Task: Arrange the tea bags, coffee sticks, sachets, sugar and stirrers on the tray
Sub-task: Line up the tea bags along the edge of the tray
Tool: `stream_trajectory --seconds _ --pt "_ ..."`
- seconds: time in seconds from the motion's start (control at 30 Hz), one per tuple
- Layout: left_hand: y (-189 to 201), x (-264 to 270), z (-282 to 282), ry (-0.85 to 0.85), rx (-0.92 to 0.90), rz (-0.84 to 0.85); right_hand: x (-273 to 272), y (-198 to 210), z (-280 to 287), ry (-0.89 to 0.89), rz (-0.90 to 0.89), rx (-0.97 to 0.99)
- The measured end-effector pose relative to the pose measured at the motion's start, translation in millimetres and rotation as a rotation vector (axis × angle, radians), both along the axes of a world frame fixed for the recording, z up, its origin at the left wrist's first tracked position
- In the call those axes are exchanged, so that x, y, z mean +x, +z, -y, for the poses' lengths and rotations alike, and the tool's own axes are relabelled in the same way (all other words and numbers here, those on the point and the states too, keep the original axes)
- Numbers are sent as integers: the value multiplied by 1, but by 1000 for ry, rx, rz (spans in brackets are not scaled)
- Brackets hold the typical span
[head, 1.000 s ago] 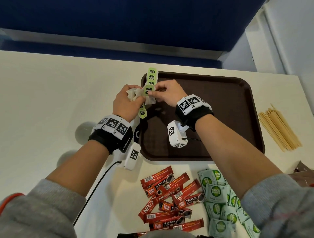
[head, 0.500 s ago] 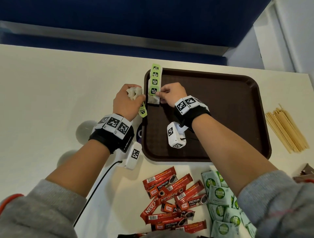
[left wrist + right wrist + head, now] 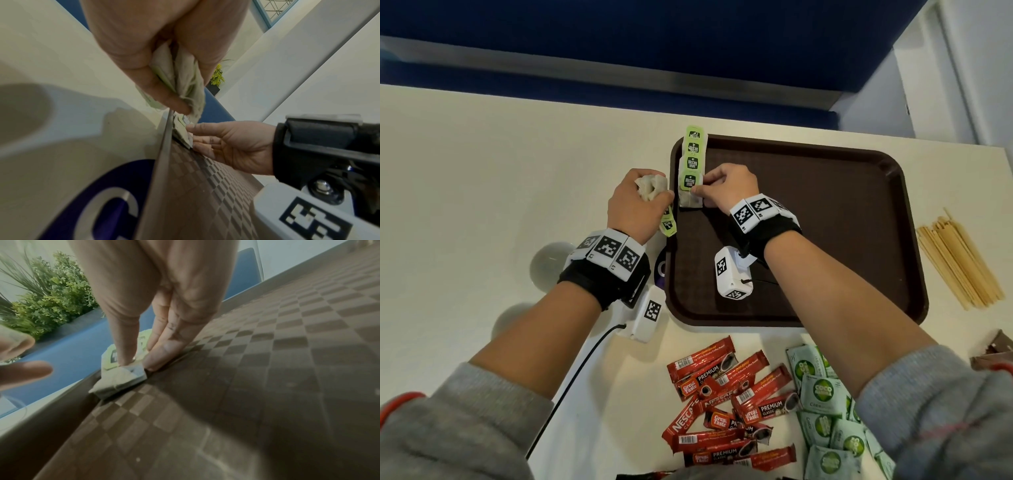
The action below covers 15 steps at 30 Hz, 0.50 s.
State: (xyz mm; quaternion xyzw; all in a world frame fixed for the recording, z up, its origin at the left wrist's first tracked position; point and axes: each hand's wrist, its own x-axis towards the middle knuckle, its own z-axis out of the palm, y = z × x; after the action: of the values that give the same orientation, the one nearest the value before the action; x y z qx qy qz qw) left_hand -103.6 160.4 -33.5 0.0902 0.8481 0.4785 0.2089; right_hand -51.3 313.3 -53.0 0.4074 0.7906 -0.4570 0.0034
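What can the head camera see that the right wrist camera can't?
Only the head view shows the coffee sticks, green sachets, stirrers and the left hand gripping spare tea bags. Only the right wrist view shows a plant and the right fingertips close up, pressing the newest tea bag. Both show the brown tray and the right hand.

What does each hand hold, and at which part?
Left hand grips a bunch of tea bags around the middle. Right hand pinches one tea bag at its edge.
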Motion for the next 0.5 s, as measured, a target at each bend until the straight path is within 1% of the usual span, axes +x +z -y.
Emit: stream_trajectory --seconds 0.23,0.5 --pt "-1 0 0 0 3 3 0 1 5 -29 1 -61" --pt "-3 0 1 6 23 11 0 -1 4 -29 2 -53"
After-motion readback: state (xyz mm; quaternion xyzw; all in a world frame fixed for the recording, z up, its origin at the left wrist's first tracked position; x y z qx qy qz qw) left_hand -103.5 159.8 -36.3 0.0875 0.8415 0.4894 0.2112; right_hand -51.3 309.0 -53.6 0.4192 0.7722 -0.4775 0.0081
